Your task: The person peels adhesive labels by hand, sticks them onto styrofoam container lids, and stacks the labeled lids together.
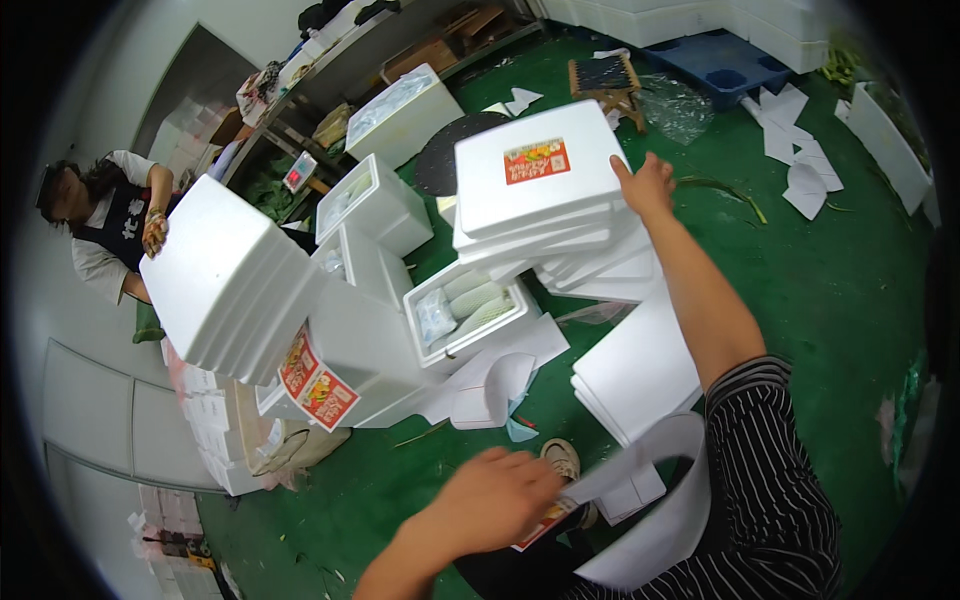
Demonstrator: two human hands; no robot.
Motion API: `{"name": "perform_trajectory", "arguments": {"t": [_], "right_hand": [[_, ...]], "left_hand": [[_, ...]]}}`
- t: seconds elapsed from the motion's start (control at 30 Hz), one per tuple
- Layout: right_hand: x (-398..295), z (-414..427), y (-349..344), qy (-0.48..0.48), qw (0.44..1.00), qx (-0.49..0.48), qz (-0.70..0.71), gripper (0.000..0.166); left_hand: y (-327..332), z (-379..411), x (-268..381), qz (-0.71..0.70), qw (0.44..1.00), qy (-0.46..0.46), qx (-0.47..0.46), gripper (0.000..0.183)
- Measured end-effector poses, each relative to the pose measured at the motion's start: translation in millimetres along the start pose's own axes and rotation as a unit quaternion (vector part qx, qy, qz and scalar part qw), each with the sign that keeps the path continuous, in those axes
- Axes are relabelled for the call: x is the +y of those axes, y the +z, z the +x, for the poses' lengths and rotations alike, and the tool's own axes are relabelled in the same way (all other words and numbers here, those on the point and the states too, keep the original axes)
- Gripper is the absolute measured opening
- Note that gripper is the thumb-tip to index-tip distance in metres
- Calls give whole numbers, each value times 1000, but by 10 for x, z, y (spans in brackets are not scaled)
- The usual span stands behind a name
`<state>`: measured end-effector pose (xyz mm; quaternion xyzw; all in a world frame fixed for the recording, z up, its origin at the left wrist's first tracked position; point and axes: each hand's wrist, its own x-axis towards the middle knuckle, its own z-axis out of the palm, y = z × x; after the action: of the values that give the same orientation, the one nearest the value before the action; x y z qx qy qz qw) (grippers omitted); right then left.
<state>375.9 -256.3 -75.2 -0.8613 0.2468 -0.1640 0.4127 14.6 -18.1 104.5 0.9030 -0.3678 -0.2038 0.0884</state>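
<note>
My right hand (649, 184) rests at the right edge of a white foam lid (487, 195), its thumb on the lid's rim. A red printed sticker (537, 160) lies on this lid, the uppermost of a stack. Low in the view, my left hand (499, 495) holds a curling strip of white backing paper (675, 510) with a red sticker (536, 534) partly under the fingers. Left of the stack stands an open foam box (480, 315) with net-wrapped produce and an ice pack (435, 316). A sheet with red stickers (319, 382) hangs by foam boxes at the left.
A co-worker (112, 217) at the left holds a stack of foam lids (217, 277). More open foam boxes (375, 202) stand behind. Paper scraps (806, 150), a folding stool (606, 82) and a blue pallet (716, 64) are on the green floor. More lids (637, 360) lie by my right arm.
</note>
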Motion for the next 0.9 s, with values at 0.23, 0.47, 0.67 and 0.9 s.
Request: {"name": "perform_trajectory", "arguments": {"t": [0.23, 0.47, 0.67, 0.9], "right_hand": [[-1413, -3163, 1788, 125, 647, -622, 424, 76], [-2569, -3541, 1209, 284, 276, -607, 689, 67], [-2336, -3283, 1279, 188, 582, -483, 626, 75], [210, -2258, -307, 158, 660, -470, 565, 47]], "left_hand": [[-1657, -1501, -1161, 177, 928, -181, 273, 42], [-2198, -1967, -2343, 21, 831, -479, 283, 47], [-2303, -2432, -2376, -31, 816, -419, 398, 46], [-1299, -442, -106, 68, 991, -69, 95, 40]]}}
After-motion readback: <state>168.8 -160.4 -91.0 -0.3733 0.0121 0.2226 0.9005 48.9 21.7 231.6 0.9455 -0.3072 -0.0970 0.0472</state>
